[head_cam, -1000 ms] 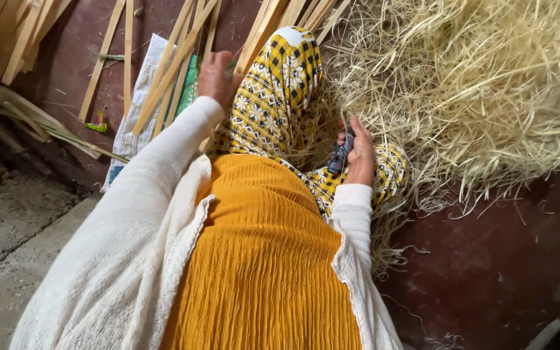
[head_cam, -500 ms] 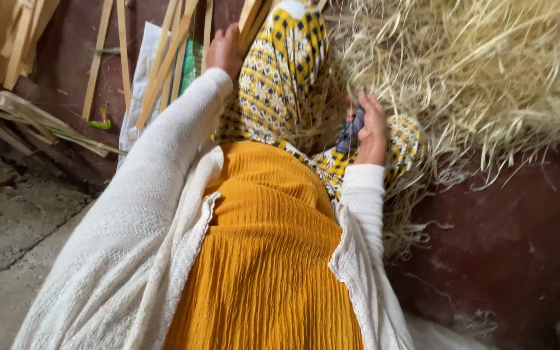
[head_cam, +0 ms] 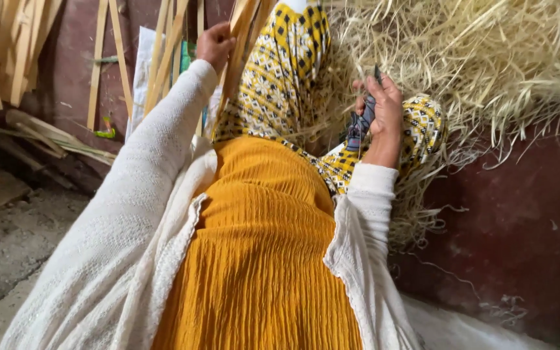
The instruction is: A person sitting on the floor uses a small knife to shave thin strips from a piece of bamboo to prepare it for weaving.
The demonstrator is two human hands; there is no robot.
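Gripping a thin bamboo strip (head_cam: 241,45) near its upper end, the left hand (head_cam: 214,44) now sits higher than a second ago, fingers closed round the strip beside the leaning slats (head_cam: 163,58). The right hand (head_cam: 378,107) keeps its closed hold on a dark-handled knife (head_cam: 360,126) over the patterned lap, beside the heap of pale shavings (head_cam: 474,58), so splitting looks paused.

Upper left: leaning wooden slats (head_cam: 108,58). Upper right: heap of straw-like shavings (head_cam: 481,58). Between them, centre: patterned cloth (head_cam: 280,78).
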